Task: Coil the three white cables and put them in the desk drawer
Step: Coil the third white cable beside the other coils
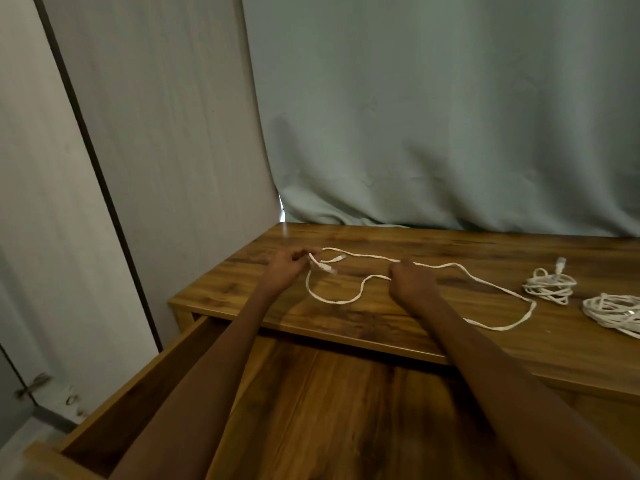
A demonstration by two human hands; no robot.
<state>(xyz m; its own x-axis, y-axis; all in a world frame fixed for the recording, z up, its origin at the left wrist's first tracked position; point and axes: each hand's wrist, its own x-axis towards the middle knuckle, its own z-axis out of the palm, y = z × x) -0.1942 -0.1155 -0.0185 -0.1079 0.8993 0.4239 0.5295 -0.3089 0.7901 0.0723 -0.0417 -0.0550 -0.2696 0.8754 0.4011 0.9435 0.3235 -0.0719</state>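
Both bare forearms reach forward over the pulled-out wooden drawer to the brown wood-grain desk top. The left hand, near the desk's far left corner, curls its fingers and pinches the long flat white cable close to its two plug ends, which stick out to the right of the fingertips and hang just above the wood. The right hand, toward the middle of the desk, is closed in a fist around two runs of the same cable: one strand leads left and back to the left hand, the other sags in a loop onto the desk between the two hands. From the right fist the cable runs out to the right, bends back near the front edge and passes under the right forearm.

Near the desk's right edge lies a small bundled white cable with a plug end, already coiled and well apart from the hands. Just to its right, cut by the frame edge, lies a larger loose coil of white cable.

Behind the far edge of the desk hangs a grey-green curtain, and pale panels stand to the left.
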